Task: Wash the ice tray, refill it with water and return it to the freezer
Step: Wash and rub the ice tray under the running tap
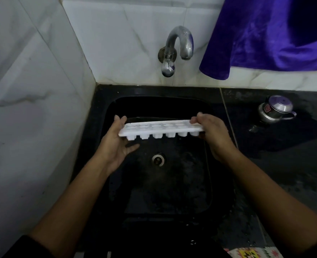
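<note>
The tray (159, 130) is held level above the sink (172, 192), in front of the tap (178, 47) and above the drain (158, 159).

- Left hand (115, 144): supports the tray's left end. Fingers lie together, nearly straight, rising past the far corner. Thumb is spread below the tray.
- Right hand (213, 135): grips the right end. Fingers curl over the top edge. Thumb is hidden under the tray.
- Tray cells: contents cannot be made out.

A pot (275, 109) stands at the counter's (284, 155) back edge, right of the sink. A cloth (265, 34) hangs above it, cut off by the frame.
</note>
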Action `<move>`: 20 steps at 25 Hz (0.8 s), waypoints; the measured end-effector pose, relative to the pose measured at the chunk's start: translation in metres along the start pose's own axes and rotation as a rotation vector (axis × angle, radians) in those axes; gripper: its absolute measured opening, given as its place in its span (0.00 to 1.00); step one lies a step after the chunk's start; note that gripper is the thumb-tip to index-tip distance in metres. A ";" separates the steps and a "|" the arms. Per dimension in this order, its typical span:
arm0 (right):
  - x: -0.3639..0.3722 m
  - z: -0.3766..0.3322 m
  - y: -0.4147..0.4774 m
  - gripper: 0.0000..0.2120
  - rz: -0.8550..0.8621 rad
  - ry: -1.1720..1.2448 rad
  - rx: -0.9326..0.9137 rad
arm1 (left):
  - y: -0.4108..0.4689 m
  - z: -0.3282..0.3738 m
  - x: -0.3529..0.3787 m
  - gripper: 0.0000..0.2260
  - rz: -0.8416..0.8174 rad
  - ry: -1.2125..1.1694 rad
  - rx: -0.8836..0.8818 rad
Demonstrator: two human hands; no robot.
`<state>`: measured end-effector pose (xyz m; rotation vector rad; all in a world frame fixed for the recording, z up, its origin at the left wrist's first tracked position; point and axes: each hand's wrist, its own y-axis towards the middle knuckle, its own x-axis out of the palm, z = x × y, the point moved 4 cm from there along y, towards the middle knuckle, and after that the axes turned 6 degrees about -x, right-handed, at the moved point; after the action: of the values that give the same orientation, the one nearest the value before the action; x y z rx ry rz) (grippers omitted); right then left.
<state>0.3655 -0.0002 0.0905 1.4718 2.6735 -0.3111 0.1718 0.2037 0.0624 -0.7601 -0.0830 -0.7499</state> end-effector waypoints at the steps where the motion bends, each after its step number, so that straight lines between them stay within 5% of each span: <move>1: 0.001 0.007 -0.001 0.06 0.003 -0.021 -0.043 | 0.001 -0.005 -0.002 0.25 -0.023 -0.037 0.000; 7: 0.015 0.019 0.010 0.28 -0.140 0.043 -0.129 | 0.009 -0.006 -0.015 0.17 -0.088 -0.293 -0.089; 14: 0.043 -0.010 0.075 0.24 -0.170 -0.105 -0.020 | 0.033 0.006 -0.025 0.21 -0.007 -0.352 -0.050; 20: 0.076 -0.055 0.162 0.24 -0.178 0.270 0.255 | 0.044 0.005 -0.024 0.21 0.015 -0.364 -0.077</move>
<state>0.4632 0.1581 0.1089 1.4306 3.0890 -0.5179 0.1831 0.2421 0.0320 -0.9635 -0.3783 -0.5962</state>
